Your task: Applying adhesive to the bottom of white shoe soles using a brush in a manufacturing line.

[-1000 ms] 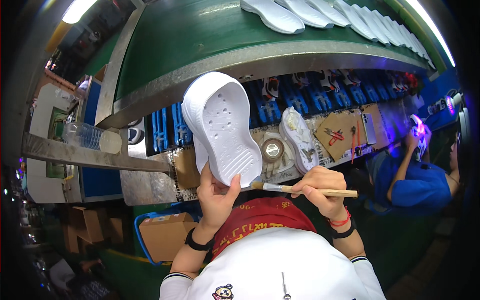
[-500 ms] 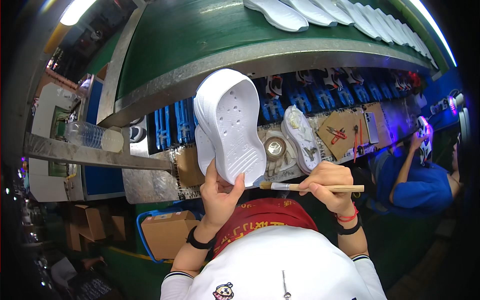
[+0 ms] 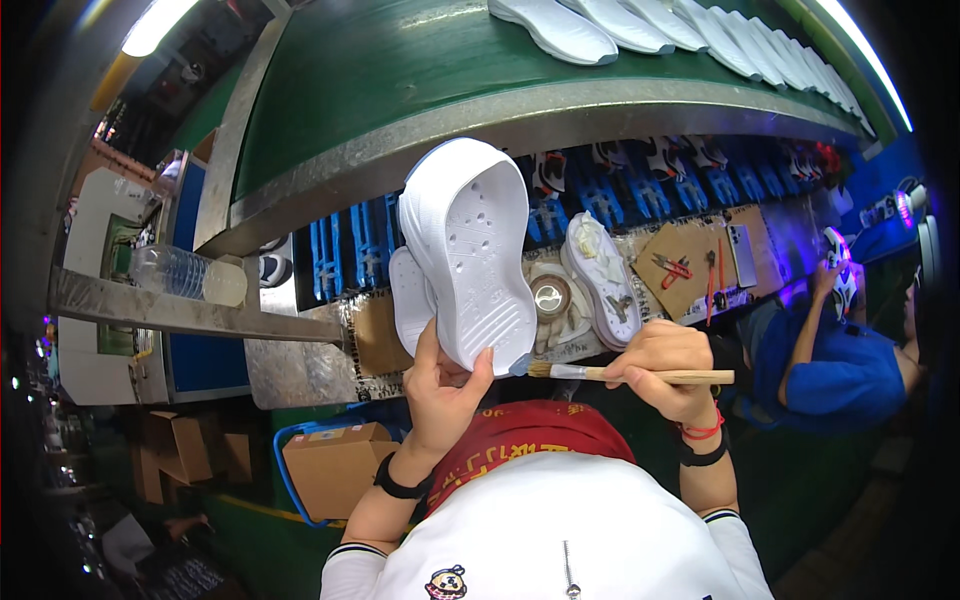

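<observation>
A white shoe sole [image 3: 480, 255] stands upright in front of me, its hollow side with holes and ridges toward me. My left hand [image 3: 443, 393] grips its lower end, thumb on the front. My right hand [image 3: 664, 368] is closed round the wooden handle of a paintbrush [image 3: 570, 371]. The bristles are at the blue-grey tip of the sole's lower right edge and seem to touch it. Behind the held sole, a second white sole [image 3: 408, 295] partly shows. To the right are a small round brown pot [image 3: 551, 298] and another sole [image 3: 606, 285] with scraps in it.
Pliers with red handles [image 3: 675, 270] lie on cardboard, near a phone [image 3: 742, 255]. White soles [image 3: 553, 32] line the green conveyor [image 3: 400, 70] above. A plastic bottle [image 3: 190, 275] rests on the left rail, a cardboard box [image 3: 340, 470] below. A person in blue [image 3: 850, 350] works at the right.
The held sole has shifted slightly right and turned a little. The paintbrush and my right hand have moved slightly right with it, the bristles staying at the sole's lower edge.
</observation>
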A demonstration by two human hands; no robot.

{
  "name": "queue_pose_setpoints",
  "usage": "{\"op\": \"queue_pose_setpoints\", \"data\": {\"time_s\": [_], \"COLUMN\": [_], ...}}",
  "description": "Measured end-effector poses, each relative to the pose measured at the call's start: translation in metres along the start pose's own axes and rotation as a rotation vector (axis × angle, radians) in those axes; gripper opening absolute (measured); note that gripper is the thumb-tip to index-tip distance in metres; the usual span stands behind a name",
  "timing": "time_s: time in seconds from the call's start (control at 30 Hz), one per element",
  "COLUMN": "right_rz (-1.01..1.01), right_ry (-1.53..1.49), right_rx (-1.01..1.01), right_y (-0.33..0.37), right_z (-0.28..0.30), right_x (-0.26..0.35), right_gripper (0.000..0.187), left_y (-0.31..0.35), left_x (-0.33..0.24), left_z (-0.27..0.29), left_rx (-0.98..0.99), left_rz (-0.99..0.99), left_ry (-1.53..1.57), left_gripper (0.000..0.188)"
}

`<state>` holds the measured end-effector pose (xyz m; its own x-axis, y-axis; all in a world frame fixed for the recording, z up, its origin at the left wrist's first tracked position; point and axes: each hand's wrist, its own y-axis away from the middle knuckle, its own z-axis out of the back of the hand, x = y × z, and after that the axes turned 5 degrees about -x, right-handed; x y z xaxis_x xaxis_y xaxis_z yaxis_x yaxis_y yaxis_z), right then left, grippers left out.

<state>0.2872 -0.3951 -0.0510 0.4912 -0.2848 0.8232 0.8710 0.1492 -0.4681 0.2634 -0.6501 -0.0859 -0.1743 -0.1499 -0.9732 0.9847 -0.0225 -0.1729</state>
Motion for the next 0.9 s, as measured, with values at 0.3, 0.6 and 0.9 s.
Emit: {"op": "queue_pose_setpoints", "data": {"time_s": [0.3,0.6,0.9], "right_rz": [-0.004,-0.014,-0.183], "right_ry": [-0.035,-0.003,-0.227], "right_rx": [-0.051,-0.062,-0.786], "right_y": [0.000,-0.003,0.042], "right_z": [0.000,0.001,0.032], "right_x": [-0.004,0.000,0.013], "right_gripper": [0.010,0.009,0.025], "left_y": [-0.003,-0.013,-0.134], "left_x": [0.002,0.003,-0.023], "left_z": [-0.003,-0.014,-0.071], "left_rx": [0.011,0.063,0.154], "left_rz": [0.003,0.023,0.063], "left_ry": [-0.016,0.024,0.409], "left_gripper": [0.055,0.057,0.055]}}
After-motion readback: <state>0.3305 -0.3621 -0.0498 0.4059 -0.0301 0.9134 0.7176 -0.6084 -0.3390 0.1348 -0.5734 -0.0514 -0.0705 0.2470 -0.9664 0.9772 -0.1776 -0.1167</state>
